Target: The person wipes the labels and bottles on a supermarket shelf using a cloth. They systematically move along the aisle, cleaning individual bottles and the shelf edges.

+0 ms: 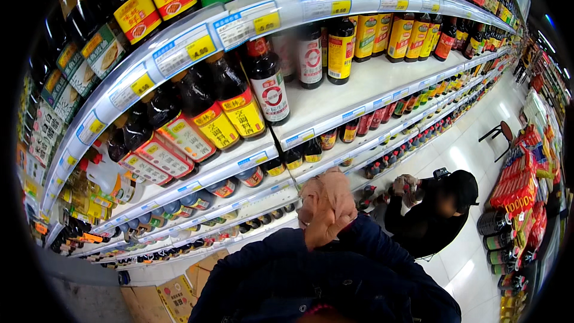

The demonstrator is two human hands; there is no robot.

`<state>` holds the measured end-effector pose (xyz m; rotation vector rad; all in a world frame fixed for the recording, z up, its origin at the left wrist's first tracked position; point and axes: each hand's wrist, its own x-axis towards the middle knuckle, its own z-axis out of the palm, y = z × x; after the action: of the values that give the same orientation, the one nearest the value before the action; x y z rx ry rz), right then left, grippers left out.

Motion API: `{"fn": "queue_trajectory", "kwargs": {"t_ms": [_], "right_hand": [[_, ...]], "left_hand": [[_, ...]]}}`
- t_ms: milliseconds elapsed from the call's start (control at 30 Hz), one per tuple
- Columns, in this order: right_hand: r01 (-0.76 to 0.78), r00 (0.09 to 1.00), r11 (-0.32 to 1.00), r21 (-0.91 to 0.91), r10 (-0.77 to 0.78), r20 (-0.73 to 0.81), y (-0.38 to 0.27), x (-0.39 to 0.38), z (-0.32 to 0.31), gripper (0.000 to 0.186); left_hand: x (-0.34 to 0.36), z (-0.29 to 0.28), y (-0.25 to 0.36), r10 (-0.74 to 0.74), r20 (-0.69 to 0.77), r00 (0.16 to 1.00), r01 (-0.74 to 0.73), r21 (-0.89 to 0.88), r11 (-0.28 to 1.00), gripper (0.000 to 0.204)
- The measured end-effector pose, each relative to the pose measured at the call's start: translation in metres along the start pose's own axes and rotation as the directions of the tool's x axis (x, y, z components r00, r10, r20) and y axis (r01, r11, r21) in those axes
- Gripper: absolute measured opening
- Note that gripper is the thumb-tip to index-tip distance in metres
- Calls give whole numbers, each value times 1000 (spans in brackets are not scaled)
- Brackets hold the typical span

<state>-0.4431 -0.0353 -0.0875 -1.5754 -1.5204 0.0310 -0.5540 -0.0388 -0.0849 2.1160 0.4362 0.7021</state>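
A pinkish-brown cloth [327,190] is bunched up in front of my chest, before the shelves. My left hand [318,228] is closed around its lower part. Pressed against it, my right hand [342,222] is also closed on the cloth, with some of its fingers hidden in the folds. Beyond the cloth is the shelving, where a dark bottle with a white label and red ring [270,91] stands at a shelf's front edge. A similar bottle [310,57] is set farther back.
Dark sauce bottles [230,104] crowd the left shelves. A crouching person in black [433,212] is at my right, hands near low bottles. Beyond them are a stool [501,136] and stacked red packages [519,182]. Flattened cardboard [173,296] lies on the floor at lower left.
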Motion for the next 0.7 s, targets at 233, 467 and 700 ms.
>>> {"fn": "queue_trajectory", "kwargs": {"t_ms": [233,467,700], "right_hand": [[165,956,986,33,-168,241,8,48,-65,33],[411,907,880,-238,-370,199,11,85,-122,33],[376,921,919,-117,-384,-64,3,111,-165,43]], "left_hand": [[21,-20,24,17,307,952,67,-261,963,78],[96,-110,86,293,-477,829,-40,472,881,68],[178,-170,90,550,-636,541,105,700,706,72]]}}
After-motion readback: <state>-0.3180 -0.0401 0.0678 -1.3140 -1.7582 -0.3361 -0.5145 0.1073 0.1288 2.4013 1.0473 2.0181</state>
